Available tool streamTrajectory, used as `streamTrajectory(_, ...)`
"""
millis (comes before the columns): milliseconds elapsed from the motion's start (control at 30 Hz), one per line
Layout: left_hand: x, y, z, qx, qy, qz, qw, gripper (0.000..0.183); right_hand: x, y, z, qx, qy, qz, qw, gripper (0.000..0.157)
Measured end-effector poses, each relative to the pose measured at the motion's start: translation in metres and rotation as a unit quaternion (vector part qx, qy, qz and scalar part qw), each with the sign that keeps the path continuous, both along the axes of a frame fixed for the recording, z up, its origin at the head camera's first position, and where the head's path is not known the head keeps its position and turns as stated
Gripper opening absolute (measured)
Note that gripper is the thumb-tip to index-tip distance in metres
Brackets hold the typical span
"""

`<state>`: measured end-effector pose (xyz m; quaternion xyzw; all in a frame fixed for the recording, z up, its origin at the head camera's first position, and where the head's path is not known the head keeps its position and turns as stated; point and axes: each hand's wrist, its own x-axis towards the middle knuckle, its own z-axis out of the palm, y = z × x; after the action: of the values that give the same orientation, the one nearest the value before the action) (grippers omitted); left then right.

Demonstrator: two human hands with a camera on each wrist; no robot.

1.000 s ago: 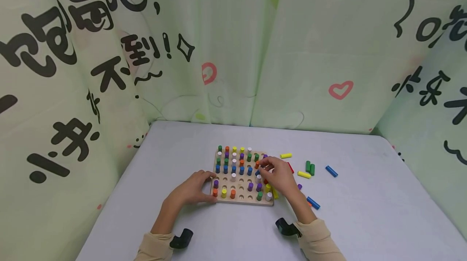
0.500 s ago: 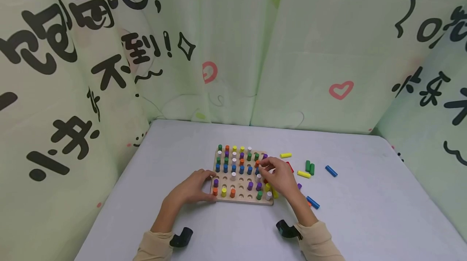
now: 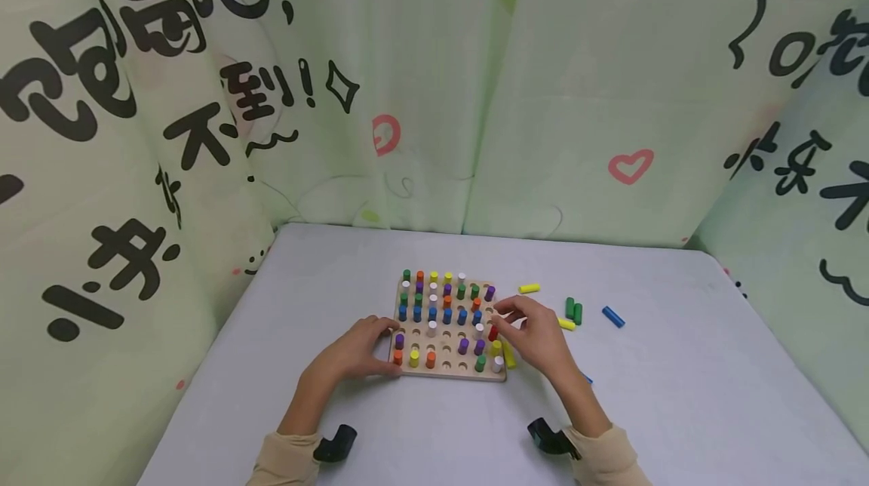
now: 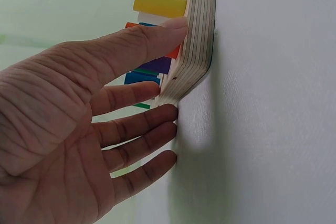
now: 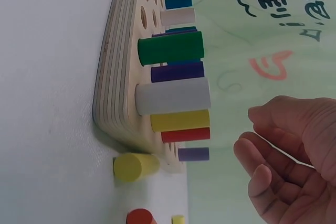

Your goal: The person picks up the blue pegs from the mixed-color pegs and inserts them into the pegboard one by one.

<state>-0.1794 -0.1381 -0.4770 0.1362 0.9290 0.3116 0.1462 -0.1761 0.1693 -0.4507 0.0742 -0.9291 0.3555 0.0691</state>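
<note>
A wooden pegboard (image 3: 448, 375) lies on the table, with coloured pegs standing in many of its holes. My left hand (image 3: 356, 350) rests against its near left corner. In the left wrist view the thumb (image 4: 142, 45) reaches over the near edge beside a yellow peg (image 4: 160, 3), and the other fingers extend toward the side. Over the board's right edge is my right hand (image 3: 536, 333), its fingers loosely bent. The right wrist view shows a gap between thumb and fingers, with nothing held. A row of blue pegs (image 3: 447, 315) stands left of it, and a red peg (image 3: 492, 333) just below its fingertips.
Loose pegs lie right of the board: two green pegs (image 3: 573, 310), a blue peg (image 3: 613, 317), a yellow peg (image 3: 529, 288) and another yellow peg (image 3: 509, 356) against the board's edge. A printed curtain (image 3: 543, 93) hangs behind the white table (image 3: 679, 365).
My right hand has drawn back to the right from the row of blue pegs, uncovering an upright blue peg at its right end. The left hand has kept its place at the board's corner.
</note>
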Motion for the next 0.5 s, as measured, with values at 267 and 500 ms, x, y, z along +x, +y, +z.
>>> streamTrajectory(267,-0.001,0.0,-0.001,-0.001,0.002,-0.003,1.0,0.071,0.01,0.01,0.002,-0.005,-0.021,-0.019,1.0,0.024)
streamTrajectory(500,0.0,0.0,0.0,0.001,0.006,-0.004,1.0,0.072,0.019,0.022,0.004,0.011,-0.019,-0.019,1.0,0.023)
